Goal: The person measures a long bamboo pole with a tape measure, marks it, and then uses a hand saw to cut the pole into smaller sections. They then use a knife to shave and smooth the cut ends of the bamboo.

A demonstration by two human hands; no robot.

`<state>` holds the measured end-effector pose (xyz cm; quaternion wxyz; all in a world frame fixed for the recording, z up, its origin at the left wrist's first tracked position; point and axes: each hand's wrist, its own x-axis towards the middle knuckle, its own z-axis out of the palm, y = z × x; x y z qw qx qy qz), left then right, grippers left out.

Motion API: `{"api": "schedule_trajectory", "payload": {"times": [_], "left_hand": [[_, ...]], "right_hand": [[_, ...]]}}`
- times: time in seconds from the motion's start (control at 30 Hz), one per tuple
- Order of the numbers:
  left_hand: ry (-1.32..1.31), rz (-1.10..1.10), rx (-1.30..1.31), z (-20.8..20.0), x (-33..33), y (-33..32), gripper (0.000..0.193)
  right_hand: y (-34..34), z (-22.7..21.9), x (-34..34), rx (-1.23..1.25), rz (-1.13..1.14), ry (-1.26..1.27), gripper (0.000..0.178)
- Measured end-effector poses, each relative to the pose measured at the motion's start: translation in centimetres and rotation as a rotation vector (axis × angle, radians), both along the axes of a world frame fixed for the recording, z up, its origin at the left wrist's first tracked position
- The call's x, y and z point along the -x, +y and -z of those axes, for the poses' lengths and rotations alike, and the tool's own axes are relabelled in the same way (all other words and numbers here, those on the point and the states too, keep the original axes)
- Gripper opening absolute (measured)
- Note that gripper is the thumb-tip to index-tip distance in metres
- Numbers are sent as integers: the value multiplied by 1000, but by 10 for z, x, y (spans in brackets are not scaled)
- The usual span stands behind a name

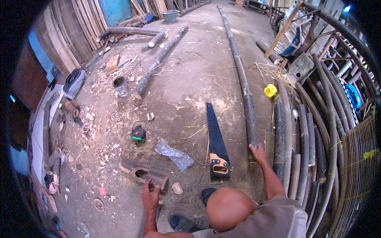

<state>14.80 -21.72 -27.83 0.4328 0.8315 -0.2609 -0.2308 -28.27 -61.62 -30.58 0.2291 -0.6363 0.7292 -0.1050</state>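
Note:
My right hand is closed round the near end of a long dark bamboo pole, which lies along the floor and runs far ahead. At the lower middle, my left hand has its fingers apart, their tips at the edge of a short bamboo piece with an oval hole cut in it. Between my hands lies a handsaw with a black blade and an orange-and-black handle, pointing away from me. A crumpled clear plastic bag and a small bamboo offcut rest beside the holed piece.
A black-and-green tape measure sits among wood chips on the left. Another bamboo pole lies beyond it, near a jar-like container. A yellow spool and stacked bamboo poles line the right side. My knee is at the front.

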Motion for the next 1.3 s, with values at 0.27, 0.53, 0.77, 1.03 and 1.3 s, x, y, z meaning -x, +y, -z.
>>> {"api": "schedule_trajectory", "payload": {"times": [0.27, 0.53, 0.77, 1.03, 1.3], "left_hand": [[-88, -10, 15, -6, -3, -1, 49], [-26, -60, 37, -22, 2, 13, 46], [27, -145, -28, -10, 5, 38, 42], [-68, -236, -126, -14, -5, 73, 38], [-173, -416, -263, -25, -1, 145, 37]], "right_hand": [[9, -10, -26, -86, -44, 158, 92], [25, 28, 3, 163, -30, 237, 97], [20, 14, -33, 11, -48, -2, 78], [29, 10, -123, -68, -104, -332, 65], [-154, 18, -248, -111, -127, -575, 71]]}}
